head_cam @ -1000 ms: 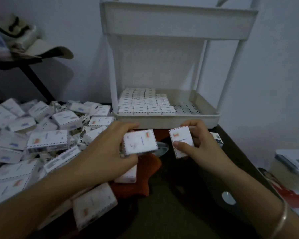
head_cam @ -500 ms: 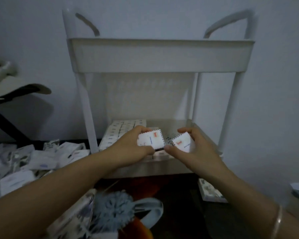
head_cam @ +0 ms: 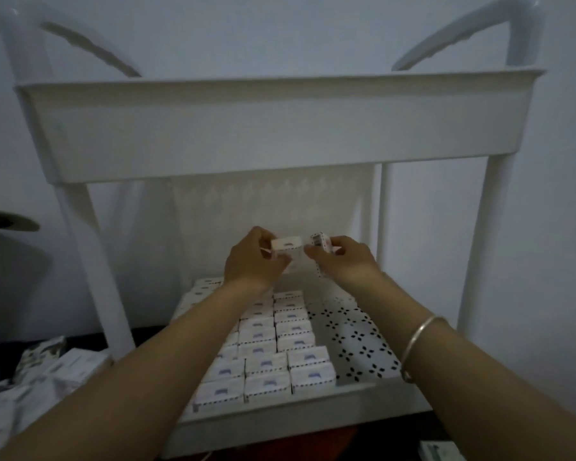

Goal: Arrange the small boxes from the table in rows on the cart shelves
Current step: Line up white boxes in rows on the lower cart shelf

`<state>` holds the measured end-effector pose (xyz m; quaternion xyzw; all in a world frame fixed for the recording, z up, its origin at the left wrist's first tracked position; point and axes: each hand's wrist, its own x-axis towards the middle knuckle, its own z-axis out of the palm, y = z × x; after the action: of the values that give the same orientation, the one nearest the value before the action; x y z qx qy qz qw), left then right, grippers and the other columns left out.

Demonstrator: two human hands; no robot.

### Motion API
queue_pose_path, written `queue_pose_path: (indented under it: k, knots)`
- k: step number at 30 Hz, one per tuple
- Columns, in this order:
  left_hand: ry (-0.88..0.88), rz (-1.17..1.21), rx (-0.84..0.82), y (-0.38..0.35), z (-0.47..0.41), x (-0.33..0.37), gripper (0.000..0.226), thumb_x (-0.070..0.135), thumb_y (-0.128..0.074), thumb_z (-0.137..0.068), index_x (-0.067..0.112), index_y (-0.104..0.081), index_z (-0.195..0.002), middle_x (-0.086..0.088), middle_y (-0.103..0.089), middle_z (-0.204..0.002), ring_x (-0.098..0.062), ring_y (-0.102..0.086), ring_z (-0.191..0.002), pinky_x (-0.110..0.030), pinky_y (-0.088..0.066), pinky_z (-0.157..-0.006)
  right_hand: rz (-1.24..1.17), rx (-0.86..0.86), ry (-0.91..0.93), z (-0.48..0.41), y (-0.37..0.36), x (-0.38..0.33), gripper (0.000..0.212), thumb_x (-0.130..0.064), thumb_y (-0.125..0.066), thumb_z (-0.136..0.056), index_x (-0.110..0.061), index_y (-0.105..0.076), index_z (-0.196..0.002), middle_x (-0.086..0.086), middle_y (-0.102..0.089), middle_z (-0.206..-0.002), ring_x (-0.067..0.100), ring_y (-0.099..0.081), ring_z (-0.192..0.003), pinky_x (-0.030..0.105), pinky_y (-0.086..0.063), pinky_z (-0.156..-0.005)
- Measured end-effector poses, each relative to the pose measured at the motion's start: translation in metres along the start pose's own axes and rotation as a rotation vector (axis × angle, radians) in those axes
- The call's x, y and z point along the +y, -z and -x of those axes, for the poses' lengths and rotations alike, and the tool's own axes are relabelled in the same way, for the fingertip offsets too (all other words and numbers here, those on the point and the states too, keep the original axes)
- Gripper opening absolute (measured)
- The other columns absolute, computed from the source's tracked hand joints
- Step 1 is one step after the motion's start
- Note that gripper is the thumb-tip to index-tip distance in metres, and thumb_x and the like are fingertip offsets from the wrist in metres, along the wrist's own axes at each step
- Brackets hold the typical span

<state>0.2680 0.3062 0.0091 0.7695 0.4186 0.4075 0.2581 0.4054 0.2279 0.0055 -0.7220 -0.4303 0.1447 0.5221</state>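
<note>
Left hand (head_cam: 256, 262) and right hand (head_cam: 345, 261) each pinch a small box (head_cam: 288, 246) over the shelf's (head_cam: 363, 342) back edge, due for lowering beside the rows (head_cam: 291, 331).

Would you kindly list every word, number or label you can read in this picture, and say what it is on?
No text is legible.
Right held box: a barcode, digits too blurred to read.
Left held box: a bluish mark, unreadable.
Rows of boxes on the lower shelf: bluish marks and dashed edging, too blurred.
Corner box, bottom right: dark print, unreadable.
</note>
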Motion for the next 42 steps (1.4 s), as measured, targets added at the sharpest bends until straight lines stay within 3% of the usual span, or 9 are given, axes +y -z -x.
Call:
queue_pose_path:
  k: [3,8,12,19,23,27,34,39,42]
  knots:
    - [-0.075,-0.094,-0.043,-0.010,-0.005,-0.016,0.027,0.024,-0.073,-0.082,0.023,-0.054,-0.102,0.004,-0.067,-0.102,-0.013,-0.064,-0.089,-0.030,-0.053,-0.078,0.021,0.011,-0.029,-0.018,-0.012,0.011,0.052,-0.058,-0.068,-0.078,-0.027,-0.060,-0.118,-0.003,-0.064,-0.104,0.016,-0.064,-0.089,0.034,-0.054,-0.083]
    - [-0.211,-0.323,-0.191,-0.006,-0.004,-0.032,0.037,0.032,-0.067,-0.087,0.033,-0.046,-0.117,0.003,-0.065,-0.089,-0.015,-0.063,-0.082,-0.032,-0.052,-0.078,0.021,0.027,-0.038,-0.022,-0.028,0.037,0.038,-0.026,-0.061,-0.089,-0.021,-0.052,-0.126,-0.001,-0.064,-0.108,0.020,-0.063,-0.092,0.037,-0.054,-0.084]
    - [-0.382,-0.509,-0.187,-0.002,-0.004,-0.034,0.025,0.043,-0.058,-0.090,0.036,-0.047,-0.112,0.008,-0.059,-0.085,-0.015,-0.053,-0.085,-0.028,-0.036,-0.073,0.121,-0.060,0.052,-0.016,-0.035,0.043,0.042,-0.020,-0.056,-0.093,-0.022,-0.038,-0.131,0.000,-0.059,-0.101,0.024,-0.062,-0.095,0.040,-0.053,-0.088]
    - [-0.364,-0.561,-0.339,-0.007,-0.003,-0.039,0.016,0.032,-0.049,-0.095,0.038,-0.053,-0.109,0.006,-0.062,-0.099,-0.014,-0.044,-0.105,-0.025,-0.027,-0.085,0.048,-0.071,0.163,-0.017,-0.036,0.043,0.036,0.000,-0.046,-0.091,-0.029,-0.050,-0.111,0.007,-0.056,-0.116,0.021,-0.059,-0.091,0.028,-0.050,-0.069]
    - [-0.389,-0.635,-0.290,-0.005,0.000,-0.042,0.023,0.032,-0.046,-0.095,0.039,-0.062,-0.110,0.008,-0.056,-0.118,-0.017,-0.037,-0.119,-0.031,-0.032,-0.098,0.053,-0.152,0.217,-0.016,-0.041,0.044,0.036,0.001,-0.043,-0.094,-0.025,-0.056,-0.116,0.002,-0.056,-0.109,0.016,-0.056,-0.089,0.022,-0.046,-0.070]
    - [-0.453,-0.673,-0.274,0.005,0.007,-0.038,0.025,0.031,-0.051,-0.094,0.038,-0.064,-0.114,0.007,-0.050,-0.119,-0.015,-0.035,-0.120,-0.029,-0.029,-0.099,0.033,-0.269,0.191,-0.019,-0.047,0.045,0.035,0.000,-0.039,-0.097,-0.026,-0.058,-0.111,0.004,-0.058,-0.107,0.016,-0.056,-0.087,0.016,-0.044,-0.066]
    - [-0.411,-0.684,-0.245,0.029,0.024,-0.035,0.026,0.025,-0.051,-0.094,0.027,-0.059,-0.118,0.004,-0.047,-0.123,-0.015,-0.040,-0.117,-0.024,-0.031,-0.091,0.068,-0.445,0.057,-0.021,-0.055,0.048,0.031,-0.015,-0.036,-0.099,-0.021,-0.053,-0.125,0.011,-0.058,-0.122,0.027,-0.059,-0.108,0.038,-0.049,-0.097]
    - [-0.398,-0.655,-0.339,0.044,0.052,-0.019,0.027,0.024,-0.051,-0.093,0.027,-0.061,-0.118,0.002,-0.050,-0.125,-0.017,-0.046,-0.113,-0.025,-0.035,-0.090,0.073,-0.448,0.049,-0.012,-0.052,0.046,0.049,-0.013,-0.043,-0.099,-0.015,-0.034,-0.147,-0.001,-0.045,-0.135,0.020,-0.045,-0.128,0.031,-0.036,-0.109]
    - [-0.433,-0.678,-0.362,0.051,0.069,-0.004,0.028,0.026,-0.052,-0.092,0.028,-0.060,-0.119,0.000,-0.053,-0.123,-0.018,-0.048,-0.113,-0.031,-0.039,-0.095,0.159,-0.425,0.088,-0.005,-0.051,0.045,0.053,-0.016,-0.046,-0.099,-0.014,-0.030,-0.150,0.003,-0.042,-0.145,0.022,-0.042,-0.132,0.034,-0.031,-0.114]
